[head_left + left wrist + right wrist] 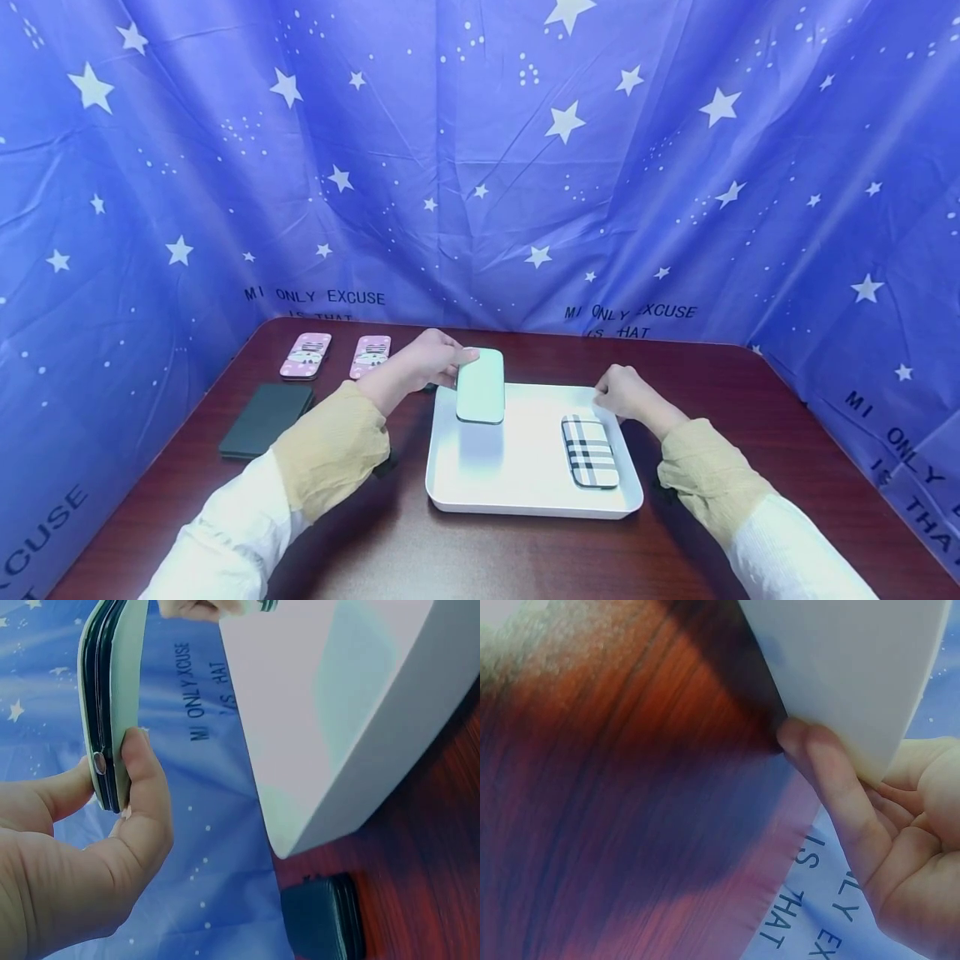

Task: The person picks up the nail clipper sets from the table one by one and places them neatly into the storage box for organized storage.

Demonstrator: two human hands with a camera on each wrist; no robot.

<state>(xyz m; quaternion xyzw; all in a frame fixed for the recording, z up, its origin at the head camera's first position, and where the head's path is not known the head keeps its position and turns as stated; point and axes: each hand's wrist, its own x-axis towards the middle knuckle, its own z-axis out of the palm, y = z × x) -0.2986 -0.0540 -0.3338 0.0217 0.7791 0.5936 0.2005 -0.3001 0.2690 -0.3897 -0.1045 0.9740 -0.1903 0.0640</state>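
Note:
Above the left part of a white tray (517,506), my left hand (431,358) pinches a slim mint-green case (481,387) by its edge. In the left wrist view, the thumb and fingers of the left hand (97,862) press opposite faces of the case (127,675), whose dark rim carries a small metal catch. My right hand (628,392) grips the tray's far right corner; in the right wrist view, fingers (840,787) lie beneath the tray (847,675). A black-and-white plaid case (590,452) lies inside the tray, at the right.
Two pink cases (306,356) with a cartoon print lie at the table's back left. Nearer is a flat dark-green item (266,421). A small dark case (319,919) rests beside the tray, mostly hidden in the head view. A blue starred curtain (480,167) surrounds the table.

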